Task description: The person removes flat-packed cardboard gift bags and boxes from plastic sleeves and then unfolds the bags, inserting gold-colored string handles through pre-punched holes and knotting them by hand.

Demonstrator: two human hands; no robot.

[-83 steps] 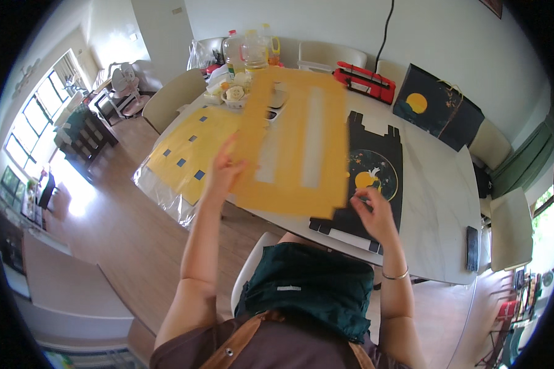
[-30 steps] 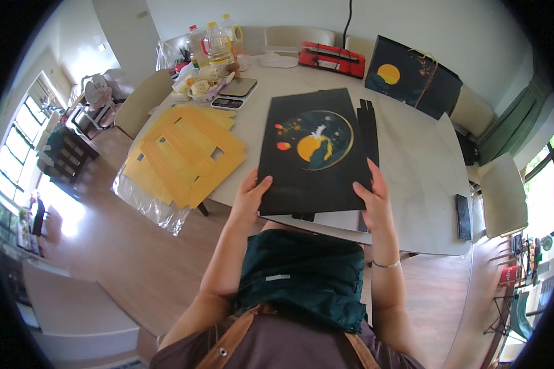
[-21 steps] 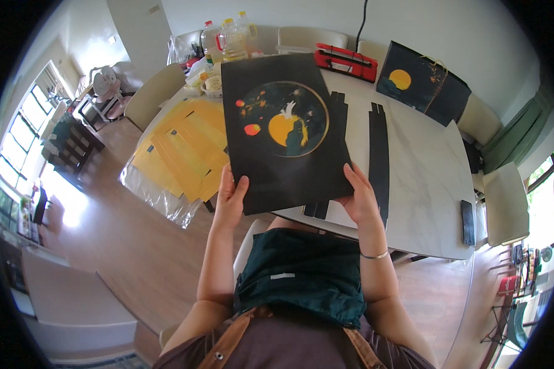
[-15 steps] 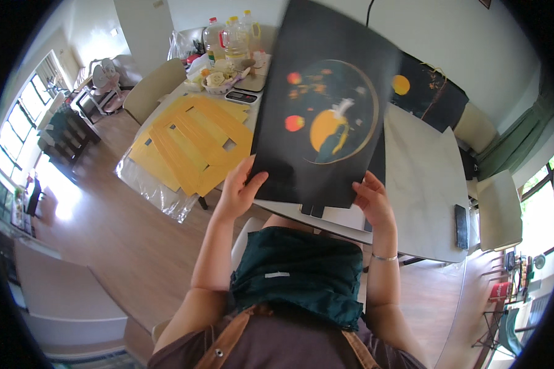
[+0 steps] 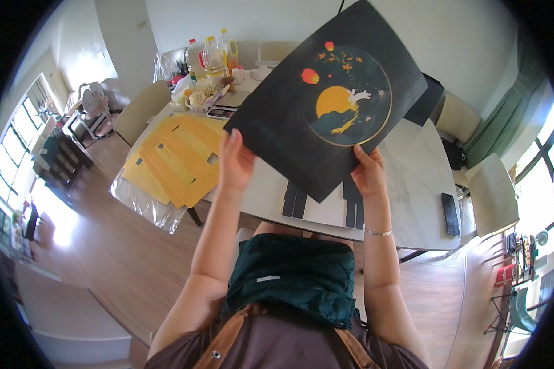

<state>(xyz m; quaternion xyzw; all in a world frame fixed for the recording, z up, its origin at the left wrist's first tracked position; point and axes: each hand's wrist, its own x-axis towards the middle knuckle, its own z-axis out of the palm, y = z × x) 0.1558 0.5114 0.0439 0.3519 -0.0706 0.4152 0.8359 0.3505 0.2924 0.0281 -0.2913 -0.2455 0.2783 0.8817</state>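
Note:
A dark printed card sheet point(image 5: 277, 132) is raised over the table, tilted so that one corner points down toward me. It carries a round picture with a yellow moon, a white rabbit and red lanterns. My left hand point(image 5: 236, 163) grips its left corner, fingers partly behind it. My right hand point(image 5: 370, 172) pinches its lower right edge, thumb on the printed face. Under the sheet, at the table's near edge, lies a flat white cardboard piece point(image 5: 326, 209) with black flaps, partly hidden by the sheet.
Yellow flat cardboard pieces point(image 5: 175, 160) are stacked on clear plastic point(image 5: 148, 203) at the table's left. Oil bottles point(image 5: 214, 61) and a bowl point(image 5: 197, 104) stand farther back. A dark phone-like object point(image 5: 450, 214) lies at the right edge of the marble-patterned table point(image 5: 412, 190). Chairs point(image 5: 497, 194) surround it.
The sheet has turned clockwise, from nearly upright to diagonal. My left hand has risen to its corner. More of the white and black cardboard piece below shows.

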